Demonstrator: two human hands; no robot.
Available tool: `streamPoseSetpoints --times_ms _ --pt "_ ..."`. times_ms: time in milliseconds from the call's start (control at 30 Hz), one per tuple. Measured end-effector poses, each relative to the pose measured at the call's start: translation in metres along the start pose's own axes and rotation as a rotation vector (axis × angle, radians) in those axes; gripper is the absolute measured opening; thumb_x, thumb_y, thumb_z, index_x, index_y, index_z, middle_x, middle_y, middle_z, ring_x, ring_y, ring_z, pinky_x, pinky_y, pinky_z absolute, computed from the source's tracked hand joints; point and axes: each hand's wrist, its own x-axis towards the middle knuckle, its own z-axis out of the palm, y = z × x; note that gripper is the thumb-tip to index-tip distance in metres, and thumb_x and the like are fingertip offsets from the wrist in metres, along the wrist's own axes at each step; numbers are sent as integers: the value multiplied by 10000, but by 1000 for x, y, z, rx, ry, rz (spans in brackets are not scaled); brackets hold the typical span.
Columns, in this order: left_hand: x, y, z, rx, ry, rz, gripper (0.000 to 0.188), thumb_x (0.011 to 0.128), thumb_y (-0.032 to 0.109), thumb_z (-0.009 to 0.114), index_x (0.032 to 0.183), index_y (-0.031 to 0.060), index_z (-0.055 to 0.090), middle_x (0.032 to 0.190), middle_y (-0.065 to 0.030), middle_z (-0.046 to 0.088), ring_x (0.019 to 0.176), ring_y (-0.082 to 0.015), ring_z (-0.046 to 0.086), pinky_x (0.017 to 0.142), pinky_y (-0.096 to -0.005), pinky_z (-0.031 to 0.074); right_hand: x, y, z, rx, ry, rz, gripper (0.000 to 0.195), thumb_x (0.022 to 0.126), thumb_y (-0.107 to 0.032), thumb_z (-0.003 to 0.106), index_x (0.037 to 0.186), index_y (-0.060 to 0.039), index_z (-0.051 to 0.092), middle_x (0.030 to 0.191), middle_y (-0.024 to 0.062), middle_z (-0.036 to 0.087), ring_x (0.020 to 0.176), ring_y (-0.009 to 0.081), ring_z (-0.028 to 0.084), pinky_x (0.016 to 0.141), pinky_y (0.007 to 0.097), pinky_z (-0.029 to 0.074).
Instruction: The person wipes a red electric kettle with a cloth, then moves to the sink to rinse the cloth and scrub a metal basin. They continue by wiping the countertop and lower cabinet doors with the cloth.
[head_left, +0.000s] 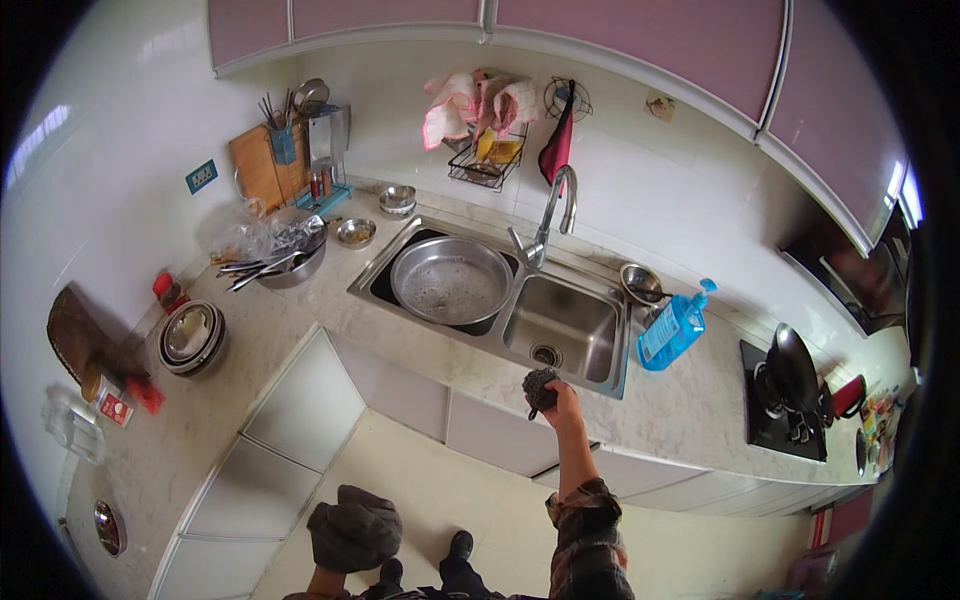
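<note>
My right hand (561, 405) grips a dark metal scouring pad (541, 390) just in front of the sink's near edge. Low at the left of the head view, a bunched grey cloth (355, 528) covers my left hand, which seems to hold it; the fingers are hidden. A large metal basin (451, 280) with sudsy water sits in the left bowl of the double sink. The right bowl (568, 328) shows its drain, and the tap (555, 214) stands behind. A blue pump bottle (673, 330) stands on the counter right of the sink.
Small metal bowls (355, 233) stand left of the sink, near a pot (292, 266) piled with utensils. Stacked bowls (191, 337) lie on the left counter (247, 330). A wok (793, 367) rests on the hob at right. Purple wall cabinets (637, 45) overhang the back.
</note>
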Motion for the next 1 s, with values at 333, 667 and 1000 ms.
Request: streamPoseSetpoints --times_ms 333,667,1000 --pt "7 -7 -2 -343 -19 -21 211 737 283 544 846 104 517 748 35 491 707 -88 464 661 -268 406 89 -17 -10 34 86 126 398 740 -23 475 1120 75 408 1067 224 527 950 375 548 782 531 477" --pt "28 -15 0 -459 -38 -70 173 743 262 545 805 101 529 700 50 485 671 -71 460 643 -250 413 105 -28 4 38 38 164 290 765 -46 477 1039 48 464 1020 209 548 926 349 552 728 504 496" --pt "22 23 6 -627 -75 -163 143 750 241 547 764 99 542 651 66 478 636 -54 456 625 -232 421 88 -16 64 -1147 -62 -459 287 694 -72 598 972 -23 550 941 153 588 868 322 576 728 394 496"
